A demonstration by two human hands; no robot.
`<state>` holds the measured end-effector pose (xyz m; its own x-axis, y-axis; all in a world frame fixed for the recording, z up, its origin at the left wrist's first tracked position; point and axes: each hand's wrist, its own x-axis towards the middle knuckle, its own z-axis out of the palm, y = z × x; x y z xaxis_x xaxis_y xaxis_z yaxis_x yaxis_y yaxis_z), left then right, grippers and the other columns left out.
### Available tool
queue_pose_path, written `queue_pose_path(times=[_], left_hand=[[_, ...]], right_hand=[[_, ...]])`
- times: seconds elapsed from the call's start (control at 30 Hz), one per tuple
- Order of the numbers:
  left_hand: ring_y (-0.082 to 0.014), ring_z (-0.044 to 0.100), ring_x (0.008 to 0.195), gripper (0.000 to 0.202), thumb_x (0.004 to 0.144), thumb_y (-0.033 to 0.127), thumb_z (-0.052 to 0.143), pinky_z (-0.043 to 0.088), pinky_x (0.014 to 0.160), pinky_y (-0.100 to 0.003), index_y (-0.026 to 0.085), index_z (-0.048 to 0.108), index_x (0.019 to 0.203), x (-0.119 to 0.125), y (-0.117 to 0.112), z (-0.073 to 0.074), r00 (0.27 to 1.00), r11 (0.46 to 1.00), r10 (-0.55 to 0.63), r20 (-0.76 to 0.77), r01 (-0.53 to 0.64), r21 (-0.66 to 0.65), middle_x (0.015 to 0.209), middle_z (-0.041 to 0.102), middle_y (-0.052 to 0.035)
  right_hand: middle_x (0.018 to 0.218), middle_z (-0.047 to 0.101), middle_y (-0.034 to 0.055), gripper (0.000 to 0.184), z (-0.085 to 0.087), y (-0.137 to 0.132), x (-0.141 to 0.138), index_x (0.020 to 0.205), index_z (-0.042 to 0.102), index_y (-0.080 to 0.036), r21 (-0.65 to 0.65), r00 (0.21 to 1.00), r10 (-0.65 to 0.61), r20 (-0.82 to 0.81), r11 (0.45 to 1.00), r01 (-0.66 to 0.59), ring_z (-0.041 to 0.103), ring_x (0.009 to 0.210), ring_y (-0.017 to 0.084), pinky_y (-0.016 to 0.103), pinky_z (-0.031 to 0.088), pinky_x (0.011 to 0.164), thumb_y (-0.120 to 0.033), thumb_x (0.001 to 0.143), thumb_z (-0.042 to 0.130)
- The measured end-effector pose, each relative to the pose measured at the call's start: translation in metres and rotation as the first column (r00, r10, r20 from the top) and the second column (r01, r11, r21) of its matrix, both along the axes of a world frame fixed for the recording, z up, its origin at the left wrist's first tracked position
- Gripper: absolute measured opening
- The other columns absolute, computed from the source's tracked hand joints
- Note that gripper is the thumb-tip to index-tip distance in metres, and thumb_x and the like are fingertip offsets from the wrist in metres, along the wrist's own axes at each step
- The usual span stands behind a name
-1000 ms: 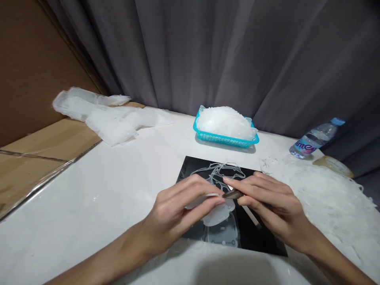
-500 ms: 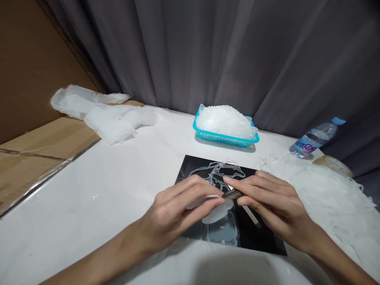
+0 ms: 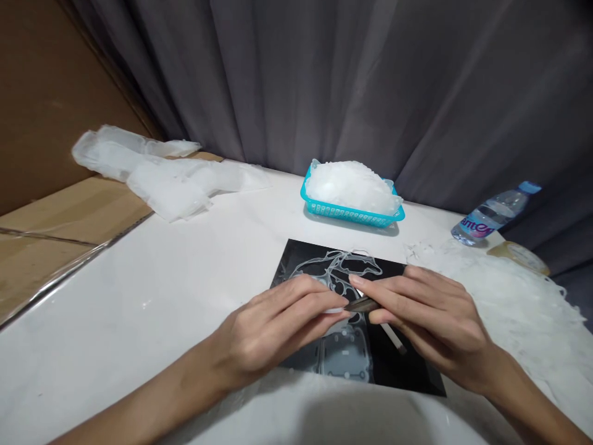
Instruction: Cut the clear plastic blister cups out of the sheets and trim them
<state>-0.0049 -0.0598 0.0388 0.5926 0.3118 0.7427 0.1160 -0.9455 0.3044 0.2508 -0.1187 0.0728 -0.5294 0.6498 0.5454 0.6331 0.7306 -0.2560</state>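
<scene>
Above the black mat (image 3: 407,371), my left hand (image 3: 282,321) pinches a thin translucent white plastic piece (image 3: 332,310), seen nearly edge-on and mostly covered by the fingers. My right hand (image 3: 426,315) grips a dark metal tool (image 3: 364,304), its narrow tip meeting the edge of that piece; the fingers hide much of the tool, so its kind is unclear. Below the hands, a clear moulded plastic part (image 3: 345,353) lies on the mat, with thin clear plastic frame strips (image 3: 331,266) behind. A pale slim bar (image 3: 393,338) shows under my right hand.
A blue basket (image 3: 352,214) heaped with white translucent pieces stands at the back. To the right are a spread pile of clear plastic pieces (image 3: 519,315), a tape roll (image 3: 521,256) and a water bottle (image 3: 493,216). Plastic bags (image 3: 171,182) lie across cardboard (image 3: 69,207) at left.
The plastic piece in my left hand has tilted from showing its broad face to nearly edge-on. The tool in my right hand stays at its edge.
</scene>
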Motion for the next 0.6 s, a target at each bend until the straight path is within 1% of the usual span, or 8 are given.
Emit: queue_pose_path(times=[0.07,0.17,0.3,0.37,0.47,0.53,0.6], left_hand=[[-0.0176,0.074,0.089,0.029,0.091,0.005,0.073,0.064,0.081,-0.027,0.009,0.066,0.119,-0.0002,-0.0002,0.0001,1.0,1.0,-0.003,-0.003,0.002,-0.003,0.1,0.074,-0.0108],[-0.0169,0.074,0.087,0.028,0.094,0.008,0.072,0.065,0.079,-0.026,0.012,0.065,0.121,0.0002,-0.0004,0.0012,1.0,1.0,0.002,-0.003,-0.002,-0.01,0.099,0.075,-0.0094],[-0.0159,0.075,0.085,0.026,0.094,0.01,0.072,0.064,0.078,-0.024,0.013,0.065,0.119,0.0013,-0.0007,0.0023,1.0,1.0,0.008,0.004,-0.007,-0.018,0.097,0.075,-0.0082],[-0.0153,0.075,0.084,0.023,0.095,0.01,0.071,0.064,0.077,-0.024,0.014,0.066,0.117,0.0019,-0.0008,0.0024,1.0,1.0,0.012,0.006,-0.012,-0.026,0.095,0.075,-0.0071],[-0.0151,0.075,0.081,0.022,0.095,0.011,0.071,0.064,0.077,-0.024,0.016,0.066,0.116,0.0022,-0.0001,0.0022,1.0,0.999,0.013,0.014,-0.012,-0.038,0.095,0.076,-0.0064],[-0.0164,0.076,0.082,0.023,0.095,0.011,0.071,0.065,0.079,-0.025,0.016,0.066,0.117,0.0013,0.0011,0.0022,1.0,0.999,0.001,0.008,0.0,-0.032,0.095,0.076,-0.0069],[-0.0183,0.077,0.083,0.025,0.094,0.01,0.071,0.065,0.08,-0.026,0.014,0.066,0.118,-0.0005,0.0029,0.0023,1.0,1.0,-0.024,-0.012,0.024,-0.005,0.095,0.077,-0.0083]], right_hand=[[0.108,0.078,0.0062,0.045,-0.0003,0.0005,-0.0006,0.149,0.056,-0.017,0.048,1.0,-0.007,0.007,0.999,0.006,0.057,0.076,0.016,0.03,0.045,0.067,-0.016,0.104,0.06],[0.107,0.08,0.0068,0.046,-0.0025,0.0011,-0.0005,0.148,0.057,-0.017,0.125,1.0,-0.023,0.019,0.992,0.021,0.058,0.076,0.016,0.031,0.046,0.066,-0.016,0.102,0.063],[0.106,0.08,0.0063,0.052,-0.0042,0.0009,0.0002,0.15,0.056,-0.018,0.161,0.999,-0.033,0.038,0.987,0.026,0.062,0.077,0.016,0.031,0.047,0.067,-0.015,0.099,0.068],[0.102,0.08,0.0055,0.052,-0.0024,0.0009,0.0005,0.151,0.055,-0.019,0.151,0.999,-0.037,0.024,0.988,0.033,0.062,0.075,0.016,0.031,0.048,0.066,-0.015,0.1,0.066],[0.099,0.079,0.0049,0.047,0.0023,0.0017,0.0026,0.149,0.057,-0.02,0.086,0.999,-0.035,-0.005,0.996,0.036,0.062,0.075,0.015,0.03,0.048,0.066,-0.016,0.102,0.062],[0.1,0.078,0.0049,0.045,0.0046,0.0025,0.0052,0.148,0.058,-0.02,0.038,1.0,-0.024,-0.015,0.999,0.025,0.063,0.077,0.015,0.03,0.048,0.069,-0.016,0.104,0.059],[0.105,0.079,0.0055,0.044,0.0051,0.0029,0.0081,0.149,0.056,-0.02,0.007,1.0,-0.006,-0.006,1.0,0.006,0.064,0.08,0.015,0.031,0.048,0.071,-0.016,0.105,0.058]])
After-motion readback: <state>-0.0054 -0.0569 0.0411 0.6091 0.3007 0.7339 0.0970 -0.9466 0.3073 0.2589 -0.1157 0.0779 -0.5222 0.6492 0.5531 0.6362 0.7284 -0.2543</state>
